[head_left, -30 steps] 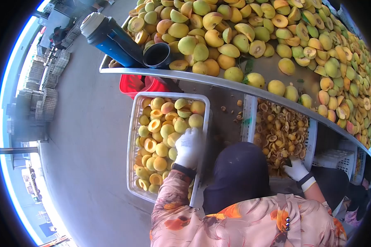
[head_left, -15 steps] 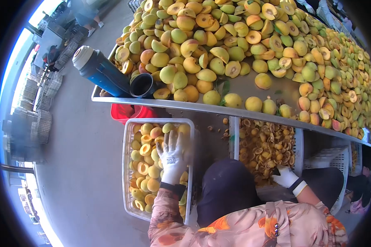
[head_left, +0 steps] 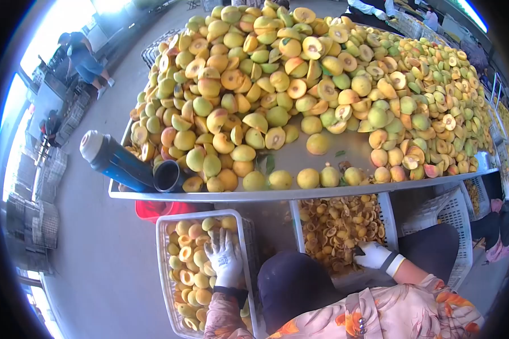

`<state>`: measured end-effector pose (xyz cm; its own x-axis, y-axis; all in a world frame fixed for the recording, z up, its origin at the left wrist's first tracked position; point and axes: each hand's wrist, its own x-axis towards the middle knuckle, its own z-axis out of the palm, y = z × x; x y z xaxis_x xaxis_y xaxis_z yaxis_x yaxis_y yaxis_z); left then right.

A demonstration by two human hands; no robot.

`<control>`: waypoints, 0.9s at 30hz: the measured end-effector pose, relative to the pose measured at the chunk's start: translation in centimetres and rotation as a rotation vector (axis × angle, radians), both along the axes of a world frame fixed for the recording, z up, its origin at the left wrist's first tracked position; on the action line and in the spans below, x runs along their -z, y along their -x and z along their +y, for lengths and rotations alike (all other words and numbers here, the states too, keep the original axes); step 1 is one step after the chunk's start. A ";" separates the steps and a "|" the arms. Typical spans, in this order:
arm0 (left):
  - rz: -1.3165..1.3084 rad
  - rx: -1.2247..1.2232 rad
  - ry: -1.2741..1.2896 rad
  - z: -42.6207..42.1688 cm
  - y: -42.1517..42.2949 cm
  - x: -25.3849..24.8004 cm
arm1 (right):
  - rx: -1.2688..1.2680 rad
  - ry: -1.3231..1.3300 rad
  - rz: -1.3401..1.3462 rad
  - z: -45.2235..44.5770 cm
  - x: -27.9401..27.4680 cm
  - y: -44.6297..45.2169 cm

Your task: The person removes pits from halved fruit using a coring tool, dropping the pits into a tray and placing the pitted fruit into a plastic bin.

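My left hand (head_left: 225,260), in a white glove, lies spread on the peach halves (head_left: 188,277) in a white crate (head_left: 162,248) at lower left. Over a second crate (head_left: 391,221), filled with brown pits and scraps (head_left: 340,223), is my gloved right hand (head_left: 372,255). Its fingertips are at the pits near the crate's front right; a dark thing shows by them, too small to name. Above both crates stands a metal table (head_left: 254,196) heaped with halved peaches (head_left: 322,90).
On the table's left corner are a blue thermos (head_left: 119,161) and a dark cup (head_left: 168,175). A red bucket (head_left: 150,210) is below it. White crates (head_left: 452,226) stand at right, near a person in pink (head_left: 500,231). Another person (head_left: 83,56) walks at upper left.
The view has tilted up, showing more of the table. My left hand has gone from curled on the fruit to spread flat over it. My right hand stays at the pits.
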<state>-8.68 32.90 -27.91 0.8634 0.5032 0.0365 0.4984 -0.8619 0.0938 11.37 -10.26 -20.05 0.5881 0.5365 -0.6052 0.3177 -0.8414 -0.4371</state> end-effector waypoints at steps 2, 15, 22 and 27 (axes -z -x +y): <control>-0.056 0.019 -0.013 0.1 0.3 0.4 | 0.023 -0.051 -0.062 -0.2 -0.9 0.3; -0.450 0.483 -0.147 1.1 -23.6 -24.2 | 0.031 -0.094 -0.097 -0.5 -5.3 -0.6; -0.078 0.490 -0.018 3.3 -32.9 -21.7 | 0.214 -0.548 -0.265 -1.7 -8.2 -0.3; -0.565 0.171 0.965 -0.7 -30.1 -21.9 | 0.250 -0.411 -0.205 -2.8 -7.8 -0.8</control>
<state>21.42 32.18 -6.01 0.9068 0.4087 0.1033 0.0560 -0.3597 0.9314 12.18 -13.04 -12.20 0.8129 0.5337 -0.2333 0.2429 -0.6747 -0.6970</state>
